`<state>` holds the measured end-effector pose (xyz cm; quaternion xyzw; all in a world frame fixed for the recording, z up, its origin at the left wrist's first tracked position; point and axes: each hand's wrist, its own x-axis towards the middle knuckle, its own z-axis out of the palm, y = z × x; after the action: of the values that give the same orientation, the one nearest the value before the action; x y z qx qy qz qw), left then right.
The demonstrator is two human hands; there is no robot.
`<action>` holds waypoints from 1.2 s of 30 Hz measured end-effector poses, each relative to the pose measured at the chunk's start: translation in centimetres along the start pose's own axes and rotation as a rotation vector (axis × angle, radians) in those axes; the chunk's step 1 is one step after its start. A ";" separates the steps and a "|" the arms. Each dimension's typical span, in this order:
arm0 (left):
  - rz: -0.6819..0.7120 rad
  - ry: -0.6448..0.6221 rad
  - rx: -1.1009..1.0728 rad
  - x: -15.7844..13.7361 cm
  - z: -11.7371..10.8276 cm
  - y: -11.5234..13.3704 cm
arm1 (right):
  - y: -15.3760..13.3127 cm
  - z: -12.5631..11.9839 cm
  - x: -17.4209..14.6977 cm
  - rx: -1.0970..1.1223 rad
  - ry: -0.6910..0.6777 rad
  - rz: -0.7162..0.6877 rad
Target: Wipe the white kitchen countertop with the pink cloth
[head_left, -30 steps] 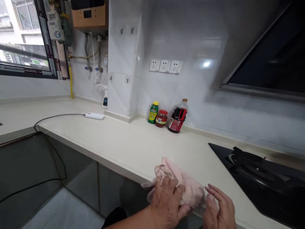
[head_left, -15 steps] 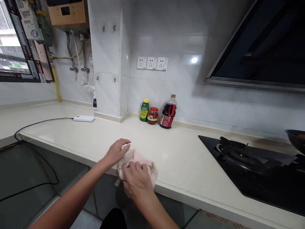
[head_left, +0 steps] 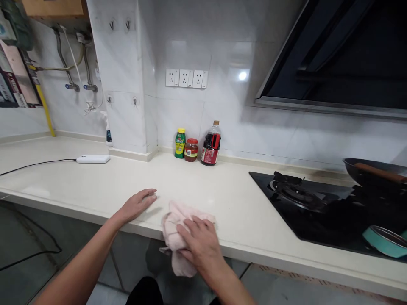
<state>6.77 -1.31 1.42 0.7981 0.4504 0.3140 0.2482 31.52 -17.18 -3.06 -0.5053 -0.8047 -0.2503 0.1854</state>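
Note:
A crumpled pale pink cloth [head_left: 174, 224] lies at the front edge of the cream countertop [head_left: 197, 186], part of it hanging over the edge. My right hand [head_left: 199, 245] presses on top of the cloth, fingers spread over it. My left hand [head_left: 137, 205] rests flat on the bare counter just left of the cloth, fingers together, holding nothing.
A green bottle [head_left: 179, 143], a red jar [head_left: 191, 150] and a dark sauce bottle [head_left: 211, 144] stand by the wall. A black gas hob [head_left: 305, 203] lies to the right with a wok [head_left: 375, 171] and a teal pan [head_left: 386, 240]. A white power bank [head_left: 93, 159] with cable lies at left.
The view has swung right, bringing the wok and teal pan into sight. My left hand has come off the cloth onto the bare counter; my right hand stays on the cloth.

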 end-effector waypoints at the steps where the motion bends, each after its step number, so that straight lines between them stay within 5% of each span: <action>1: 0.018 -0.009 0.044 0.0 0.2 -0.1 | 1.7 -0.3 -1.9 -0.012 0.009 0.010; 8: 0.202 -0.041 0.322 -0.2 1.4 -1.3 | 16.0 -2.3 -17.3 -0.196 0.162 0.100; 13: 0.195 -0.012 0.323 -0.4 1.6 -1.1 | 19.4 -3.1 -20.6 -0.260 0.222 0.300; 17: 0.200 -0.007 0.334 -0.6 1.7 -0.9 | 15.2 -2.3 -15.6 -0.240 0.167 0.364; 23: 0.200 0.015 0.291 -0.5 1.7 -1.1 | 3.8 -0.4 -1.3 0.157 -0.108 0.193; 27: 0.210 0.027 0.212 -0.2 1.5 -1.1 | 0.1 0.6 7.8 0.371 -0.321 -0.021; 32: 0.176 0.008 0.197 -0.2 1.2 -0.7 | 4.6 3.2 12.5 0.365 -0.458 0.003; 36: 0.081 -0.049 0.221 -0.4 0.9 -0.7 | 13.6 3.7 8.7 0.221 -0.508 0.324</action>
<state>6.90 -1.45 0.24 0.8455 0.4434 0.2527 0.1570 40.06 -3.77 1.71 -0.6502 -0.7566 0.0057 0.0698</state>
